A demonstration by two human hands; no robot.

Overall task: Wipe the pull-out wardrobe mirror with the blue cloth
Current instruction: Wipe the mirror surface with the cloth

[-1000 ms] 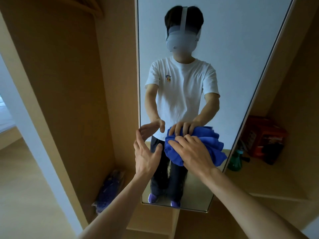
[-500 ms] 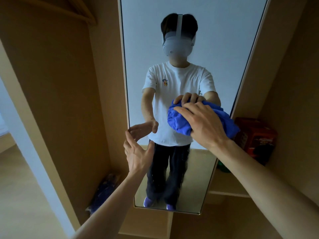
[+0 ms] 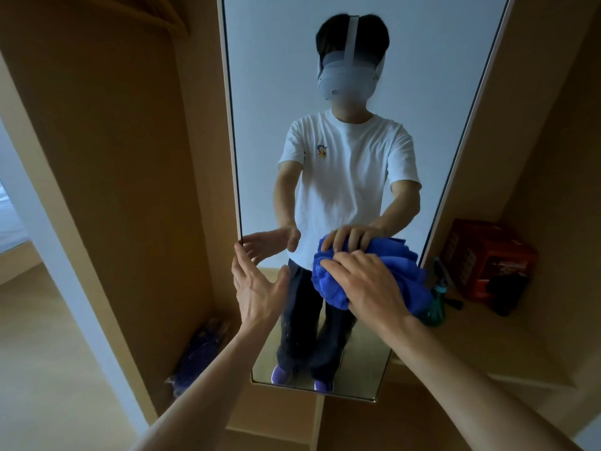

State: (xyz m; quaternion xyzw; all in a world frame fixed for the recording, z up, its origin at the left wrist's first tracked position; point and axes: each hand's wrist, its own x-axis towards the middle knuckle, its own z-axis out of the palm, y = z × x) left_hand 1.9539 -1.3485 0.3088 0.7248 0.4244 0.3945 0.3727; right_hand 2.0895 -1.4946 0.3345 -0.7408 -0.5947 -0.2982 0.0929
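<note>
The tall pull-out mirror (image 3: 422, 92) stands straight ahead in a light wooden frame and reflects a person with a headset. My right hand (image 3: 367, 288) presses the bunched blue cloth (image 3: 328, 281) against the lower half of the glass, fingers spread over the wad. My left hand (image 3: 257, 288) is open, its straight fingertips touching the mirror's left edge at about the same height. The cloth's far side shows only as a reflection.
Wooden wardrobe panels flank the mirror. A red box (image 3: 487, 258) and a green spray bottle (image 3: 435, 304) sit on the shelf at the right. A blue bundle (image 3: 201, 353) lies on the wardrobe floor at the left.
My right hand carried the cloth up the glass half a second ago and has now brought it back down to the lower part. The left hand stays on the mirror's edge.
</note>
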